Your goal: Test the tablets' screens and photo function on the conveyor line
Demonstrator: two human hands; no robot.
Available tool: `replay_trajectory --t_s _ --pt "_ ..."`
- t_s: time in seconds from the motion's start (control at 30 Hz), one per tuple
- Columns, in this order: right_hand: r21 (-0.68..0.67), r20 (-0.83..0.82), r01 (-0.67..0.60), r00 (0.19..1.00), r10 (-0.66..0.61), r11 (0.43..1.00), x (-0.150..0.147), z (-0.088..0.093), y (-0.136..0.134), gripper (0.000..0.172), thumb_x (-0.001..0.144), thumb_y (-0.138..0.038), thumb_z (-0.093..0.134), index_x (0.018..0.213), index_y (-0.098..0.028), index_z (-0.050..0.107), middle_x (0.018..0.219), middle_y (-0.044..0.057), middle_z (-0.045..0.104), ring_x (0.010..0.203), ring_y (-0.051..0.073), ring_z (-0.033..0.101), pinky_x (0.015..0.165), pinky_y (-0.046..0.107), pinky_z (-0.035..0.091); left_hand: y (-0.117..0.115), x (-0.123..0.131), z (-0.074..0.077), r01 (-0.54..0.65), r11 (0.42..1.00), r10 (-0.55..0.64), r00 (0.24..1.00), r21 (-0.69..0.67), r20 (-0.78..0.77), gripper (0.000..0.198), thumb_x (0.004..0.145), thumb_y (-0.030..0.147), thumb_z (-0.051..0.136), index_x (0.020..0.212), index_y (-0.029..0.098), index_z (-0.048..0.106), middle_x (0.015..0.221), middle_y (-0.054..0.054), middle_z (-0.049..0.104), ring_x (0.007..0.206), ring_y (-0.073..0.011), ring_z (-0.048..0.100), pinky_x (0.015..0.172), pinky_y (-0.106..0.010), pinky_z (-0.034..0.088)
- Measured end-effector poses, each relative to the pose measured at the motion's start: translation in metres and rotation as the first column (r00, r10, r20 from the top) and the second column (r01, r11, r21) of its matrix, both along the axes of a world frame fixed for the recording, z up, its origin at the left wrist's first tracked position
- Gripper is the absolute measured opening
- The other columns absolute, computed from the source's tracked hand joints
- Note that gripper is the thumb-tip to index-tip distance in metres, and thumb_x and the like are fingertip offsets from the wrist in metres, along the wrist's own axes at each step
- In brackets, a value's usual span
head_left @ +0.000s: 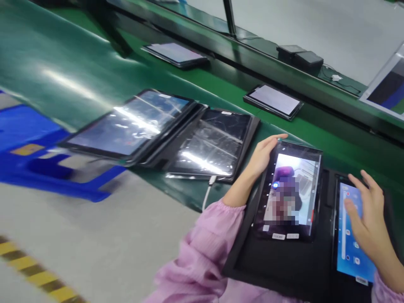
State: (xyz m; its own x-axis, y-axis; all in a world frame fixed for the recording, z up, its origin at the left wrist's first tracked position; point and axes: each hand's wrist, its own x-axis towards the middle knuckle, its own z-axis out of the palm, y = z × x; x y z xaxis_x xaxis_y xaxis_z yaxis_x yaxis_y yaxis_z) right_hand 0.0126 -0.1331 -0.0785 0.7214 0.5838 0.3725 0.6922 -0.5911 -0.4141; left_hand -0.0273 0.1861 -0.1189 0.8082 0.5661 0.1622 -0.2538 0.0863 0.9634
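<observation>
My left hand (265,155) grips the upper left edge of a tablet (292,229) with a camera picture on its screen, partly blurred out. That tablet is raised over a black folder-like case (277,261). Fingers apart, my right hand (369,206) is over a second tablet (353,235) with a blue home screen, which lies in the right part of the case. Whether its fingertips touch the screen I cannot tell. To the left, another tablet (214,143) with a dark, glossy screen has a white cable (206,198) at its lower edge.
A larger tablet (132,122) lies farther left on the green bench mat (41,63). Two more tablets, one left (175,54) and one right (274,100), lie along the back strip. Black boxes (299,59) stand behind. A blue stool (63,181) is at left, above yellow-black floor tape (38,275).
</observation>
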Motion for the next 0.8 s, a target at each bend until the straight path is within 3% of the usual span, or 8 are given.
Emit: replay_trajectory --t_s 0.13,0.27,0.4,0.5,0.57,0.67,0.8 --pt "-0.100 0.004 0.338 0.940 -0.340 0.936 0.026 -0.016 -0.071 0.060 0.101 -0.063 0.036 0.138 -0.021 0.059 0.155 0.019 0.041 0.145 0.044 0.035 0.116 0.070 0.025 0.000 0.003 -0.006 0.070 0.994 -0.076 0.994 -0.079 -0.074 0.047 0.084 0.051 0.071 0.116 0.019 0.078 0.083 -0.003 0.074 0.067 -0.0159 0.060 0.062 -0.026 0.043" --pt "-0.252 -0.054 0.480 0.860 -0.507 0.840 0.044 -0.044 -0.107 0.070 0.098 -0.068 0.029 0.133 -0.019 0.064 0.156 0.019 0.039 0.145 0.046 0.033 0.114 0.072 0.027 -0.005 0.002 -0.006 0.173 0.983 -0.183 0.967 -0.068 -0.176 0.052 0.079 0.053 0.074 0.117 0.018 0.078 0.072 -0.002 0.070 0.060 -0.0143 0.054 0.054 -0.024 0.038" --pt "-0.251 -0.106 0.488 0.845 -0.525 0.836 0.056 -0.062 -0.103 0.073 0.097 -0.067 0.031 0.139 -0.015 0.061 0.159 0.020 0.036 0.146 0.044 0.033 0.115 0.067 0.029 -0.005 -0.011 -0.001 0.181 0.983 -0.161 0.939 0.040 -0.304 0.057 0.082 0.056 0.069 0.125 0.018 0.074 0.087 -0.005 0.076 0.073 -0.0202 0.066 0.066 -0.028 0.050" --pt "-0.212 -0.127 0.487 0.846 -0.518 0.847 0.062 -0.069 -0.092 0.076 0.096 -0.068 0.036 0.143 -0.011 0.057 0.161 0.020 0.034 0.147 0.042 0.031 0.117 0.063 0.029 -0.002 -0.023 0.001 0.198 0.971 -0.127 0.903 0.136 -0.410 0.069 0.085 0.061 0.063 0.142 0.021 0.062 0.125 -0.010 0.075 0.110 -0.0313 0.070 0.095 -0.040 0.055" --pt "-0.184 -0.140 0.497 0.841 -0.523 0.848 0.065 -0.072 -0.087 0.081 0.094 -0.070 0.038 0.142 -0.007 0.056 0.162 0.022 0.032 0.148 0.043 0.029 0.118 0.063 0.029 -0.002 -0.031 0.001 0.226 0.948 -0.094 0.873 0.226 -0.478 0.078 0.088 0.067 0.057 0.152 0.022 0.051 0.153 -0.011 0.055 0.141 -0.0352 0.052 0.117 -0.047 0.042" --pt "-0.149 -0.166 0.509 0.832 -0.529 0.848 0.069 -0.075 -0.085 0.088 0.089 -0.073 0.042 0.139 -0.002 0.058 0.162 0.025 0.031 0.147 0.046 0.029 0.118 0.063 0.029 -0.007 -0.037 0.000 0.344 0.871 -0.090 0.815 0.352 -0.572 0.085 0.093 0.073 0.042 0.160 0.021 0.038 0.168 -0.009 0.028 0.157 -0.0320 0.024 0.129 -0.049 0.018" --pt "-0.110 -0.197 0.506 0.833 -0.518 0.856 0.071 -0.076 -0.089 0.085 0.087 -0.075 0.046 0.137 -0.008 0.062 0.161 0.021 0.034 0.146 0.045 0.031 0.118 0.062 0.031 -0.020 -0.037 0.003 0.461 0.744 -0.042 0.754 0.483 -0.655 0.091 0.094 0.073 0.033 0.159 0.010 0.035 0.167 -0.017 0.032 0.156 -0.0332 0.028 0.129 -0.049 0.018"
